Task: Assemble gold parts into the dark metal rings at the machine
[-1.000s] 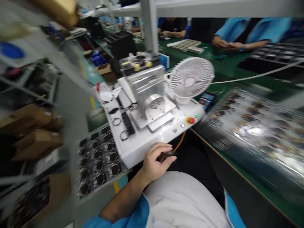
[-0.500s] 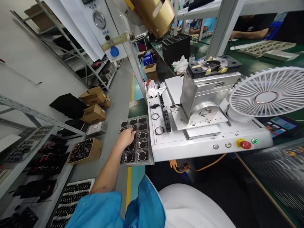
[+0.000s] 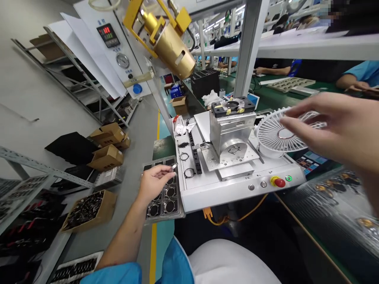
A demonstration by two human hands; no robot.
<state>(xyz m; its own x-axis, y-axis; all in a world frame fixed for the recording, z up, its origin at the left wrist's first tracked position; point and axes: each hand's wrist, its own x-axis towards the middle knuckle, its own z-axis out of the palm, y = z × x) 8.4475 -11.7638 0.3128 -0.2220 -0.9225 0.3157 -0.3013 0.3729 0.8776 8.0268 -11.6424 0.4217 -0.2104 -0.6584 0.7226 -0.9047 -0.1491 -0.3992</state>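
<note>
My left hand (image 3: 152, 182) is closed in a pinch on a small silvery part (image 3: 174, 167), its exact kind too small to make out. It is above a clear plastic tray (image 3: 173, 216) holding round black-faced parts with metal rims (image 3: 170, 206), several of them behind the hand. Raised at the right, my right hand (image 3: 334, 122) is slightly blurred, with thumb and fingers apart and nothing visible between them. It passes in front of a white fan (image 3: 274, 136). Between both hands stands a metal fixture (image 3: 232, 136) with a black top block (image 3: 245, 105) on a white machine base (image 3: 219, 197).
A gold cylinder head (image 3: 174, 51) hangs above the machine. Thin black rings (image 3: 189, 172) lie on the base, and a red stop button (image 3: 280, 182) is at its front. Plastic trays of parts (image 3: 322, 209) lie at right. Cardboard boxes (image 3: 106, 157) stand at left; co-workers sit across the bench.
My left hand went left to the tray, then lifted slightly with a small silvery part. My right hand has come into view at the right. The camera view swung left, then tilted up.
</note>
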